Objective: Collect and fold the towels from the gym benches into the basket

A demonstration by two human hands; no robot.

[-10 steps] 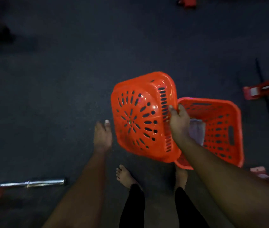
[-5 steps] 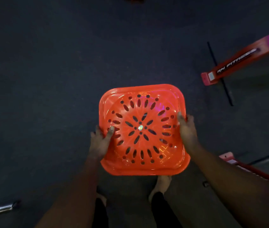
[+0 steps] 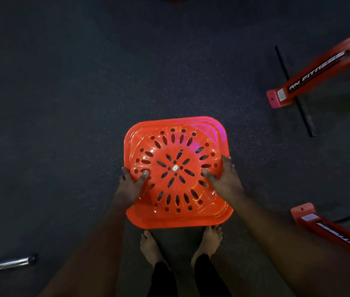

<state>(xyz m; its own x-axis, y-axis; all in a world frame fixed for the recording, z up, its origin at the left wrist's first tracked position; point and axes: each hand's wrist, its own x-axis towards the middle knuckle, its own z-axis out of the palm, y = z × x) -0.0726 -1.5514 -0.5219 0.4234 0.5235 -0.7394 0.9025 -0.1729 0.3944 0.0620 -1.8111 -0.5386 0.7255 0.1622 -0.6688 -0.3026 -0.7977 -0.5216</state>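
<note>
Early stage, by the look of it: no towel in sight, none folded. Orange basket (image 3: pixel 178 146) just ahead of bare feet (image 3: pixel 152 247), perforated base toward the camera. Left hand (image 3: pixel 130 185) and right hand (image 3: pixel 223 179) gripping opposite sides, thumbs across the plastic. Collecting, folding and loading all left to do.

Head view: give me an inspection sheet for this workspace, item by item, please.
Surface: dark speckled floor.
Job's things: orange basket, perforated base toward camera; towels, nothing seen.
Clutter: chrome bar lower left; straight black strip on the right.
Hands: left hand and right hand grip the basket's sides, thumbs on its base.
Cables: nothing seen.
Surroundings: upper red frame lettered RN FITNESS, lower red frame at right; bare feet below the basket.
</note>
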